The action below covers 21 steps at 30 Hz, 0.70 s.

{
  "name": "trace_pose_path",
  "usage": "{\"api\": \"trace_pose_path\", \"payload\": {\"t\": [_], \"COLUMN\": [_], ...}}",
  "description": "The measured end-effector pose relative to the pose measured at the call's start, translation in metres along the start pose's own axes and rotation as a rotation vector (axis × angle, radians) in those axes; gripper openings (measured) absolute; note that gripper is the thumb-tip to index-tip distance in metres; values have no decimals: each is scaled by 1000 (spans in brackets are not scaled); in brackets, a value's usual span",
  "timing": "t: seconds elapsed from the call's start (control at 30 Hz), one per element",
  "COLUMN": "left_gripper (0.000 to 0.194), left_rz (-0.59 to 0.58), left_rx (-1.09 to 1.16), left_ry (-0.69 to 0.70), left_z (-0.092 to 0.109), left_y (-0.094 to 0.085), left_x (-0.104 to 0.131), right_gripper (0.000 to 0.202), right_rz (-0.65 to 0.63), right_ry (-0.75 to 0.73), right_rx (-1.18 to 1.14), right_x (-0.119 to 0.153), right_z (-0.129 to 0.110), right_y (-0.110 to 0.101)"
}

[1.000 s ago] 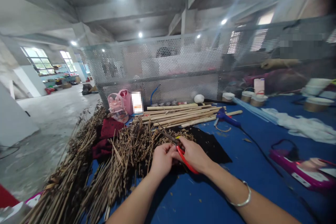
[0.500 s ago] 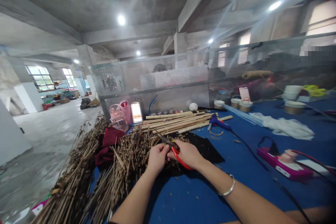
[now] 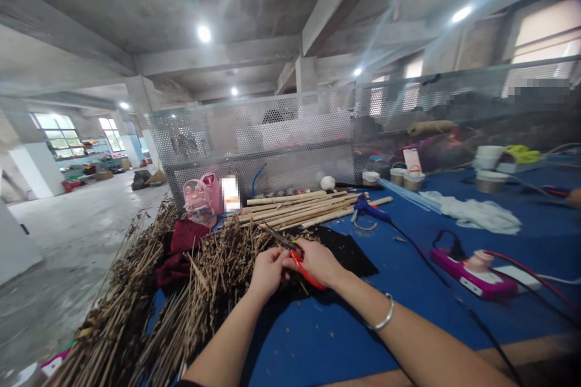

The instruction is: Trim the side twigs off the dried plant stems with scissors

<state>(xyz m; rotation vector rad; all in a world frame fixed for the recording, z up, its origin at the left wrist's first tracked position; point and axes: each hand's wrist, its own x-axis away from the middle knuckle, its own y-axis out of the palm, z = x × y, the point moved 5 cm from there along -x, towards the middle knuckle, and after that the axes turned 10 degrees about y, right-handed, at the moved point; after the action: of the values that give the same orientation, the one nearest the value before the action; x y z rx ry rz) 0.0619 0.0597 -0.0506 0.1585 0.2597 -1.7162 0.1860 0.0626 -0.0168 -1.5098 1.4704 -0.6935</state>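
Head view: the scissors (image 3: 309, 278) are above the black cloth (image 3: 347, 249), at the near edge of the dry stems (image 3: 218, 260), blades directed away from the wearer. The right hand (image 3: 320, 263) is wrapped around the red handle; whether the blades are parted cannot be told. The scissors are likely rigid, fairly light and smooth at the grip; hold by the handle loops, clear of the blades.

The left hand (image 3: 267, 272) is just beside the right, its fingers drawn together at the tips; whether they pinch a stem cannot be told. The stems appear dry: expect them to be light, stiff and brittle. Grip bare stalks, not the knobbly heads, and press gently.

Beyond the cloth lie pale sticks (image 3: 295, 213) and a blue glue gun (image 3: 370, 211), on the blue table (image 3: 349, 344).
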Motion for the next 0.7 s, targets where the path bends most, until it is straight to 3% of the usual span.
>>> {"api": "trace_pose_path", "payload": {"t": [0.37, 0.7], "left_gripper": [34, 39], "left_rz": [10, -34], "left_rx": [-49, -13], "left_ry": [34, 38], "left_z": [8, 3], "left_y": [-4, 2], "left_x": [-1, -1], "right_gripper": [43, 43], "right_rz": [-12, -10], "right_ry": [3, -37], "right_rx": [54, -18], "right_x": [-3, 1], "right_z": [4, 3], "right_y": [-8, -2]}}
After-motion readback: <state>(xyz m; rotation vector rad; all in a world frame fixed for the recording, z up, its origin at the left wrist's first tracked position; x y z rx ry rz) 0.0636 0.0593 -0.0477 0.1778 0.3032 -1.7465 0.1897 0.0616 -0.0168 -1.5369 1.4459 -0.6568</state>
